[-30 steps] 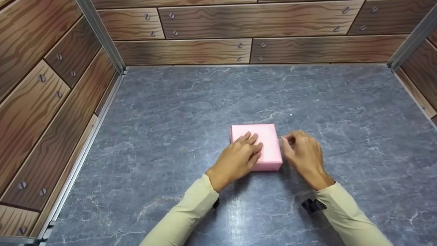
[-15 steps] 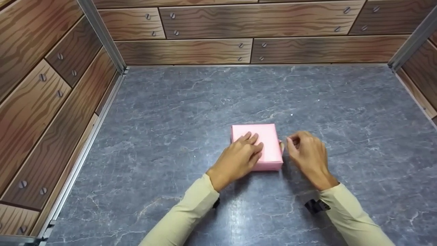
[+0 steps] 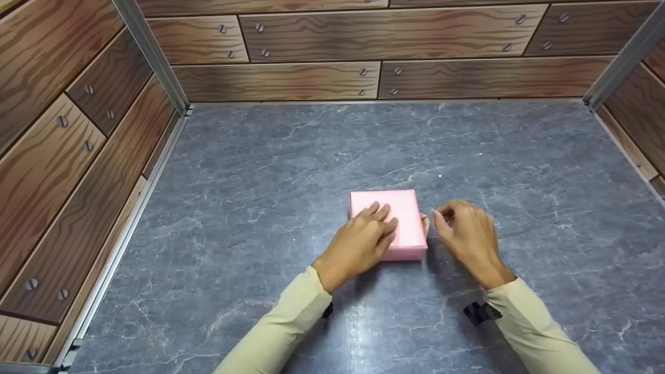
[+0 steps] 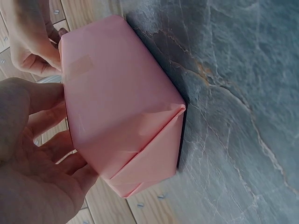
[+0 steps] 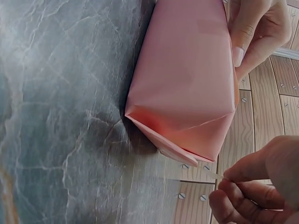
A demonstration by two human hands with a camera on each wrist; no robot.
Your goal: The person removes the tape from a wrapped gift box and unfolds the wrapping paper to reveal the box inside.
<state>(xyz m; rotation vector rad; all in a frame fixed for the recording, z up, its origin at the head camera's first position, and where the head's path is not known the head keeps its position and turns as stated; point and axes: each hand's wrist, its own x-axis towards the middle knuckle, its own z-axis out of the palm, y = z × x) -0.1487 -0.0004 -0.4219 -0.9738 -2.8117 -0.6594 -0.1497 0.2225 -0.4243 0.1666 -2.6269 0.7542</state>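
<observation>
A pink paper-wrapped box (image 3: 408,218) lies on the grey marbled surface. My left hand (image 3: 358,244) rests on its top, fingers extended and spread. Just right of the box, my right hand (image 3: 467,241) pinches a thin pale strip of tape (image 5: 212,174) between thumb and fingers, as the right wrist view shows. That strip runs towards a paper flap (image 5: 170,148), which stands out loosely from the box's right end. In the left wrist view the opposite end has a folded paper flap (image 4: 149,154) lying close. A small tape patch (image 4: 80,67) is stuck on the front side.
The grey marbled tabletop (image 3: 249,171) spreads around the box. Wood-print panels (image 3: 311,80) close off the back, left and right, with metal strips (image 3: 156,57) at the corners. Tiny white specks (image 3: 440,175) lie beyond the box.
My right hand has moved slightly right, away from the box, and the flap on the box's right end now sticks out. My left hand has stayed on top.
</observation>
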